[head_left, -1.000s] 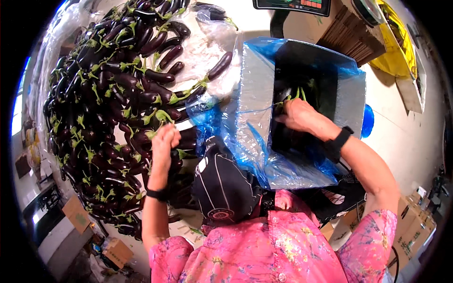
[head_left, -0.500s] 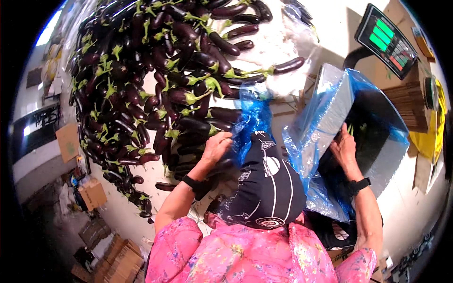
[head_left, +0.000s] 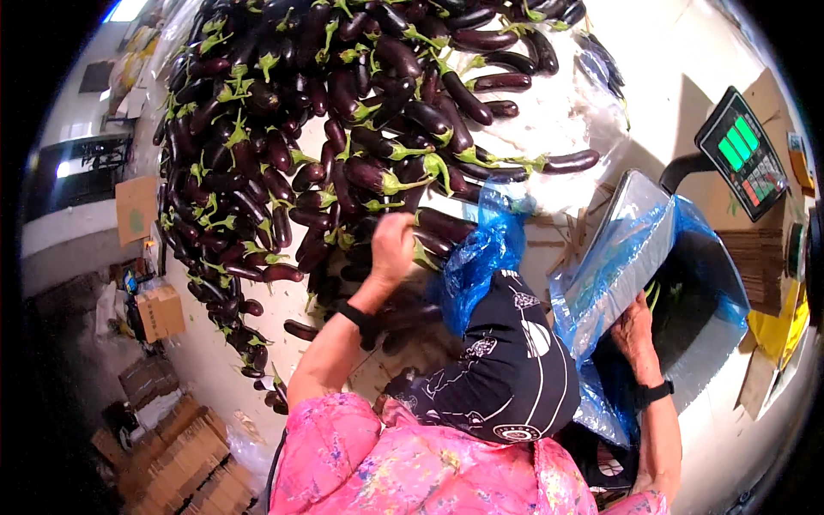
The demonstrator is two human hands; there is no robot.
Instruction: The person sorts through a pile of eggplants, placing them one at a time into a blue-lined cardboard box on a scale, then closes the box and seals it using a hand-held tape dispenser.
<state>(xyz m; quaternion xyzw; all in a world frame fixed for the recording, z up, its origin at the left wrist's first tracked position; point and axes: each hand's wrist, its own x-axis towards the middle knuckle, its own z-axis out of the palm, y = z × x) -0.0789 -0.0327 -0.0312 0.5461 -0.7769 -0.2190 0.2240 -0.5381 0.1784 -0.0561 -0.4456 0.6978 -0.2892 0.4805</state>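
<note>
As left hand point(head_left: 394, 249) half-curls by eggplants point(head_left: 375, 178) left of lined box point(head_left: 620, 245), grip unclear, right hand point(head_left: 635, 335) bends fingers at its mouth, hold hidden; scale display point(head_left: 739, 144) beyond, illegible.

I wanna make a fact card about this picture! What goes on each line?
Vegetables: many dark purple eggplants with green caps, heaped up
Left hand: at the eggplants; whether it grips one is unclear
Right hand: at the open box; grip unclear
Box lining: blue plastic, spilling over the edges
Display: lit green
</note>
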